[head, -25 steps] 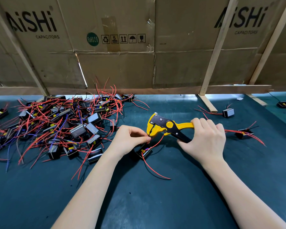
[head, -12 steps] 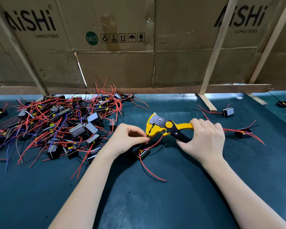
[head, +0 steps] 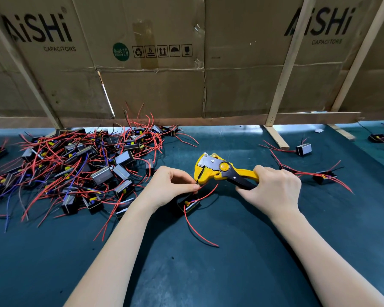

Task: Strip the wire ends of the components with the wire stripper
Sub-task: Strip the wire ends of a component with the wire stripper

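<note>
My right hand [head: 273,189] grips the handles of a yellow and black wire stripper [head: 217,170], its jaws pointing left. My left hand [head: 171,187] pinches a thin red wire [head: 205,194] right at the stripper's jaws. That wire belongs to a small black component [head: 190,203] lying on the dark green mat just below my left hand; another red wire [head: 197,233] of it trails toward me across the mat.
A big pile of components with red and blue wires [head: 75,171] covers the mat on the left. A few single components [head: 304,149] [head: 324,177] lie at the right. A cardboard wall on wooden slats [head: 282,69] closes the back.
The handles have closed a little and the red wire loop beside the jaws has shifted. The trailing wire on the mat has moved slightly. Both hands stay in place.
</note>
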